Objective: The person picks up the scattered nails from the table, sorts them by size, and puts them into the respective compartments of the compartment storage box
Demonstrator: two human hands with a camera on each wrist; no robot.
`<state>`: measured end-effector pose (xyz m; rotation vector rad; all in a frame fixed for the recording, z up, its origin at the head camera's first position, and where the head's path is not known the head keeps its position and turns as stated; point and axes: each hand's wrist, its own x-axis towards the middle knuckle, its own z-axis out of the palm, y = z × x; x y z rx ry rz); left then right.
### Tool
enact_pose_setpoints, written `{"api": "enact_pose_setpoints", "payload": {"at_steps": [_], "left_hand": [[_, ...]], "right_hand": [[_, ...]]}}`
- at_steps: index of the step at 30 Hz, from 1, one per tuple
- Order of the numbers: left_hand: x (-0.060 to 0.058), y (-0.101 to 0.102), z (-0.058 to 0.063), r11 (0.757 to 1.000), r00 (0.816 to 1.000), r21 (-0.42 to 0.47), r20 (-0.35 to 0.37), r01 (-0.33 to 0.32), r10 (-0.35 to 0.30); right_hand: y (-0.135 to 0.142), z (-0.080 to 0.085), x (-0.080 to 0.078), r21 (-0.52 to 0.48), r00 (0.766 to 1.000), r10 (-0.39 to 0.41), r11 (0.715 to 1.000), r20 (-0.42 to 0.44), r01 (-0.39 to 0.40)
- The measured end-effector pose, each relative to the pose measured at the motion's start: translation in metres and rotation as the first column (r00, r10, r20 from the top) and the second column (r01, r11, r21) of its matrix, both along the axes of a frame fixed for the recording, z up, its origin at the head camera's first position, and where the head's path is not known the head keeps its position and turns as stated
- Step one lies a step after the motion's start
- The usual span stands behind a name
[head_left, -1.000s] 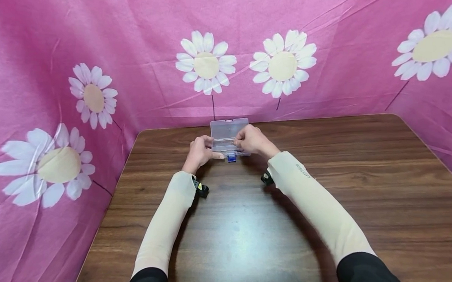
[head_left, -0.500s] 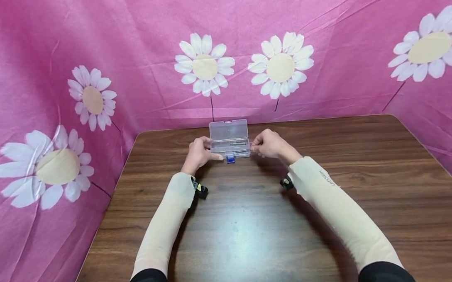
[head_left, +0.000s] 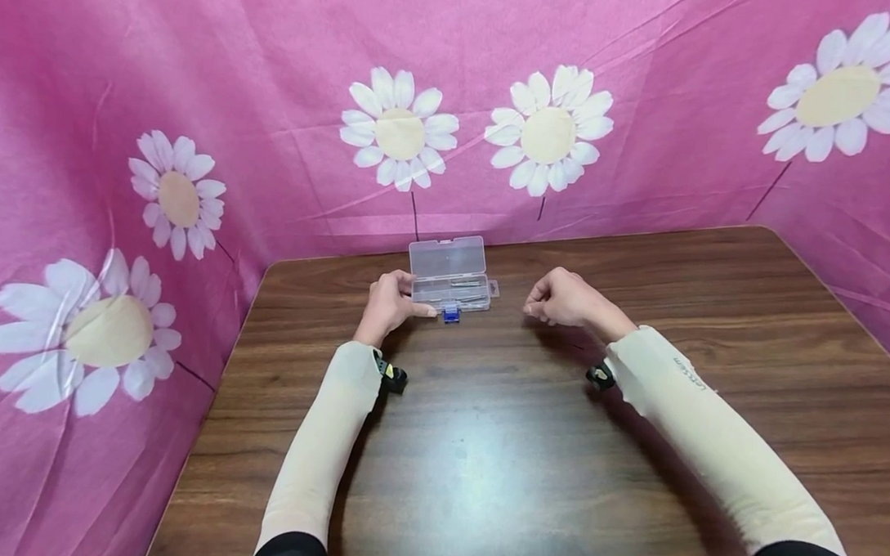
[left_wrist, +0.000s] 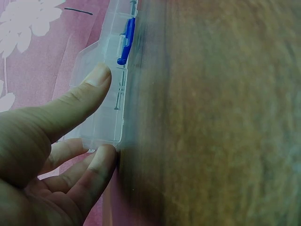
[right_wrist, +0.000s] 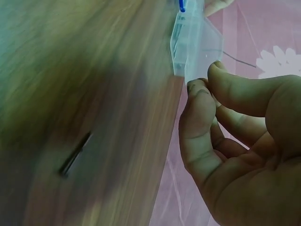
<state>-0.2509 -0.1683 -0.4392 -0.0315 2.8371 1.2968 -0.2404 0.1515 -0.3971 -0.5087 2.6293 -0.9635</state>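
Observation:
A clear plastic storage box (head_left: 452, 293) with its lid (head_left: 447, 258) raised and a blue latch (head_left: 451, 314) stands near the table's far edge. Several thin metal nails or screws (left_wrist: 118, 94) lie inside. My left hand (head_left: 389, 307) holds the box's left end, thumb along the front and fingers around the side. To the right of the box and apart from it, my right hand (head_left: 568, 299) hovers with fingers loosely curled and thumb near the index fingertip. Nothing plainly shows between them. A dark nail or screw (right_wrist: 75, 155) lies on the table near that hand, blurred.
The brown wood-grain table (head_left: 469, 442) ends close behind the box. A pink cloth with white daisies (head_left: 453, 33) hangs behind it and along both sides. A small hanging tab (head_left: 494, 289) sticks out from the box's right end.
My right hand has left the inside of the box and moved right and slightly nearer, uncovering the box's contents and its tab. My left hand keeps its hold on the box.

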Motion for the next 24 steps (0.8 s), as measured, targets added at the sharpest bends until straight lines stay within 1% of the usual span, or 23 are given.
{"api": "enact_pose_setpoints", "payload": {"at_steps": [4, 10, 15, 20, 24], "left_hand": [[0.001, 0.0, 0.002, 1.0, 1.0, -0.001, -0.004, 0.004, -0.004], [0.001, 0.0, 0.001, 1.0, 1.0, 0.009, 0.006, 0.012, -0.012], [0.0, 0.0, 0.0, 1.0, 1.0, 0.006, -0.002, 0.01, -0.01], [0.0, 0.0, 0.0, 1.0, 1.0, -0.006, 0.008, 0.01, -0.01], [0.001, 0.001, 0.0, 1.0, 1.0, -0.001, 0.006, 0.007, -0.007]], "right_hand": [[0.01, -0.003, 0.004, -0.001, 1.0, -0.018, 1.0, 0.017, 0.018], [0.023, -0.008, 0.011, 0.002, 0.998, -0.029, 1.0, 0.048, 0.029], [0.033, -0.01, 0.018, 0.015, 0.998, -0.038, 0.999, 0.046, 0.037], [0.042, -0.013, 0.025, 0.039, 0.998, -0.033, 0.999, 0.055, 0.031], [0.05, -0.017, 0.031, 0.073, 0.999, -0.027, 0.997, 0.021, 0.025]]}}
